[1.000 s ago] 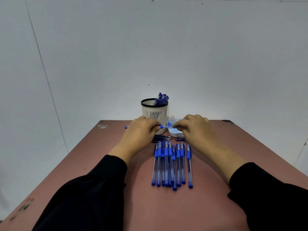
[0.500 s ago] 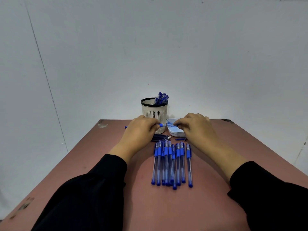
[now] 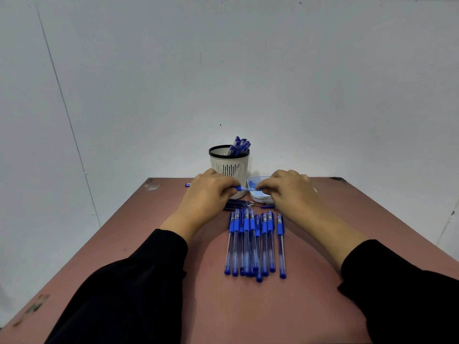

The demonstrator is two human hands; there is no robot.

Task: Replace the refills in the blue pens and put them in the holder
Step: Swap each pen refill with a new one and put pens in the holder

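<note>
Left hand curled round a blue pen, held level above the far end of the table, blue end cap poking out past the knuckles on the left. Right hand pinching the other end, at the tip section, fingertips close together over the white tray; whether unscrewing or tightening, impossible to tell from here. Probably mid-swap on one pen, with most of the job ahead. Just below the hands, a small heap of dark refills lying loose, and one more short blue piece beside the tray. Nearer the body, a row of blue pens side by side, some overlapping, caps toward the hands. Behind the left hand, the slotted holder with a few finished pens leaning inside. Risks from here: tip section slipping from the pinch and dropping into the tray or rolling off among the refills, small and hard to pick out again; spring or refill shooting out if pulled apart too fast; cross-threading if screwed back at an angle. Also a wrist or black sleeve brushing the row and sending round barrels rolling toward the table edge. Old and new refills mixing in that loose heap, easy to confuse. Holder close behind the left knuckles, light-looking, liable to tip if knocked.
</note>
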